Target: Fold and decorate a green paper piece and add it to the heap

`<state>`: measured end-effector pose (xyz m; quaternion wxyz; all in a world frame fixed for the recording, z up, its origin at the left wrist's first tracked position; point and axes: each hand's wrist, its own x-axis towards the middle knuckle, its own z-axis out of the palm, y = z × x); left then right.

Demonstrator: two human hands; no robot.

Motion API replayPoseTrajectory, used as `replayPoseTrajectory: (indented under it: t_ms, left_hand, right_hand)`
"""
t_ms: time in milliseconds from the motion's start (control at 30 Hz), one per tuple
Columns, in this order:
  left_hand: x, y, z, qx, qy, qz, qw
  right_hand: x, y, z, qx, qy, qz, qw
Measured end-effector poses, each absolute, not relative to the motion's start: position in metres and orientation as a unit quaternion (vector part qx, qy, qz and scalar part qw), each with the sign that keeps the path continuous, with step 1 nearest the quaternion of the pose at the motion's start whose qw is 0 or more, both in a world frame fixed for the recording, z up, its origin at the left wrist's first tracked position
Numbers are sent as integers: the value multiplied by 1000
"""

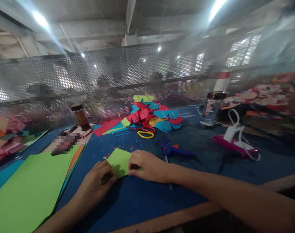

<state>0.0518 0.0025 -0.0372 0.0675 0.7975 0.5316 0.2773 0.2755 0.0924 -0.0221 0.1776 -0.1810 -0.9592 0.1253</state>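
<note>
A piece of light green paper (119,161) lies on the blue tabletop between my two hands. My left hand (98,178) grips its left edge, fingers curled round it. On the opposite edge, my right hand (146,165) pinches the sheet between thumb and fingers. Small red, blue and yellow paper dots (110,152) are scattered just beyond the paper. Farther back lie scissors (146,133) with red and yellow handles. To the right of my right hand rests a blue hot glue gun (174,149).
A stack of green sheets (38,181) is on the left. Behind the scissors rises a pile of cut, punched paper shapes (149,113). A glass jar (211,110), a purple power strip (237,145) with white plugs and a dark drink bottle (80,117) stand around. A perforated metal screen (118,71) closes the back.
</note>
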Motion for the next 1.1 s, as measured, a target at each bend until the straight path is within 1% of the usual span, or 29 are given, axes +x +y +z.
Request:
replayPoseTrajectory:
  t_ms: [667, 1100]
  left_hand:
    - [52, 2, -38, 804, 543, 234, 63]
    - [53, 3, -39, 801, 549, 230, 70]
  right_hand:
    - [273, 86, -16, -242, -953, 102, 151]
    - [275, 89, -14, -253, -951, 116, 131]
